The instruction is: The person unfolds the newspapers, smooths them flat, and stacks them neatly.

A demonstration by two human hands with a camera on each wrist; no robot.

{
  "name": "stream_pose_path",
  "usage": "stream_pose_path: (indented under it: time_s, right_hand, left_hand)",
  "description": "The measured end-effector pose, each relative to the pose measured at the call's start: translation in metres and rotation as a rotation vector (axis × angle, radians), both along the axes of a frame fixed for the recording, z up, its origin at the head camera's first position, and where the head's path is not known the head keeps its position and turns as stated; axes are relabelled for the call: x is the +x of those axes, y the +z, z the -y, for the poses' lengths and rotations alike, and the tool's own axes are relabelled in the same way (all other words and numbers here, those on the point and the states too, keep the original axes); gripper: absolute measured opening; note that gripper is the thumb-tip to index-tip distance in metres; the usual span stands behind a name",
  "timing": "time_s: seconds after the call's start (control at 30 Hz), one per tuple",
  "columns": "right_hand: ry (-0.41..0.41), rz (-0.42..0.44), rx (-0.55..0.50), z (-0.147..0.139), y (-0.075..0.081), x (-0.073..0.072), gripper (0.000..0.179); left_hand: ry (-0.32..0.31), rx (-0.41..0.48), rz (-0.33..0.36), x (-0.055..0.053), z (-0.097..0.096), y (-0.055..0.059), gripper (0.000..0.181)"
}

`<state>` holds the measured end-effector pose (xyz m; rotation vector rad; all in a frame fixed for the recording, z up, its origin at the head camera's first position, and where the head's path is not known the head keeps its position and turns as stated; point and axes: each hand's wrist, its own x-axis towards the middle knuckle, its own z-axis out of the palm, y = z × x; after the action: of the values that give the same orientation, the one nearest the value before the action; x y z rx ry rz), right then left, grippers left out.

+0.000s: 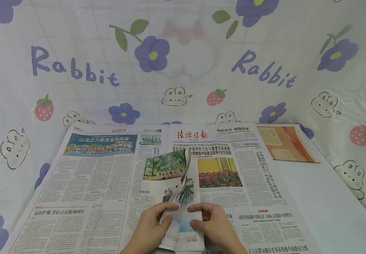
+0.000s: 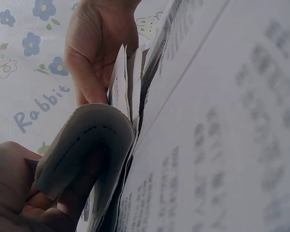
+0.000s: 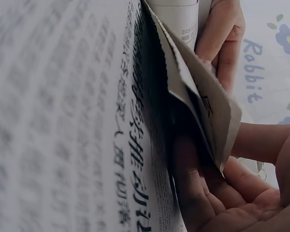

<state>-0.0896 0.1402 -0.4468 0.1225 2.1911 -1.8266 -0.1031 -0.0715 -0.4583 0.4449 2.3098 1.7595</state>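
Newspaper work here, and I'm reading this as mid-fold on the small section. A big open newspaper [image 1: 157, 187] is spread flat across the desk [image 1: 329, 211], and on top of it, right at the near edge in the middle, sits a smaller folded paper [image 1: 178, 197] with colour photos on it. Both hands are on that one. My left hand [image 1: 149, 229] has its fingers curled round the left edge of the stack, and in the left wrist view the sheets bend over in a rounded loop across those fingers. My right hand [image 1: 213, 225] pinches the right side near the bottom, thumb on top and fingers tucked under the pages, which the right wrist view shows pretty clearly. The hands are near each other but not touching, with the paper between them.

The top flap stands up and curls back toward the far side, so the crease isn't set yet. My guess for the next move: bring that flap over and keep the edges lined up while pressing, otherwise the loose inner pages could slip and fan out.

Around it: another folded paper with an orange page [image 1: 286, 143] lies at the far right, well apart. A rabbit-print cloth [image 1: 75, 70] hangs behind. Nothing really blocks the hands.
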Motion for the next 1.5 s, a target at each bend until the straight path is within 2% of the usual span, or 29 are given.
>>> stream_pose_path:
  time_s: [0.2, 0.33, 0.43, 0.5, 0.6, 0.67, 0.8, 0.87, 0.93, 1.0, 1.07, 1.2, 1.33, 1.5]
  right_hand:
    - [-0.038, 0.022, -0.024, -0.003, -0.001, -0.001, 0.036]
    - [-0.085, 0.018, -0.018, -0.012, 0.002, -0.001, 0.035]
    - [-0.127, 0.001, -0.012, -0.022, 0.007, -0.003, 0.033]
    - [-0.138, -0.006, -0.018, -0.031, 0.010, -0.006, 0.033]
    - [-0.124, 0.004, -0.011, -0.050, 0.014, -0.009, 0.034]
    - [-0.098, 0.007, -0.009, -0.065, 0.016, -0.012, 0.036]
    - [-0.047, 0.027, -0.050, -0.091, 0.016, -0.020, 0.037]
    - [-0.046, 0.060, -0.108, -0.100, 0.014, -0.021, 0.035]
    - [-0.065, 0.098, -0.157, -0.106, 0.012, -0.021, 0.033]
    - [-0.089, 0.124, -0.186, -0.110, 0.011, -0.019, 0.032]
    - [-0.121, 0.141, -0.171, -0.113, 0.010, -0.019, 0.031]
    - [-0.171, 0.136, -0.095, -0.116, 0.007, -0.020, 0.033]
    - [-0.181, 0.133, -0.068, -0.119, 0.006, -0.022, 0.033]
    - [-0.185, 0.146, -0.080, -0.119, 0.003, -0.022, 0.030]
  left_hand:
    - [-0.002, 0.055, 0.018, 0.000, 0.003, 0.003, 0.030]
    - [0.016, 0.136, 0.029, 0.001, 0.012, 0.015, 0.027]
    - [0.044, 0.202, 0.056, -0.002, 0.026, 0.029, 0.029]
    - [0.051, 0.247, 0.106, -0.005, 0.038, 0.037, 0.032]
    - [0.073, 0.291, 0.177, -0.012, 0.059, 0.045, 0.035]
    - [0.105, 0.287, 0.189, -0.016, 0.074, 0.046, 0.038]
    - [0.218, 0.206, 0.193, -0.023, 0.103, 0.042, 0.038]
    - [0.259, 0.157, 0.228, -0.024, 0.112, 0.039, 0.035]
    - [0.273, 0.122, 0.275, -0.026, 0.118, 0.035, 0.032]
    - [0.272, 0.101, 0.327, -0.027, 0.120, 0.031, 0.030]
    - [0.267, 0.101, 0.378, -0.028, 0.121, 0.027, 0.029]
    - [0.222, 0.163, 0.441, -0.029, 0.124, 0.020, 0.034]
    - [0.199, 0.203, 0.460, -0.031, 0.128, 0.016, 0.035]
    - [0.189, 0.187, 0.433, -0.031, 0.132, 0.015, 0.032]
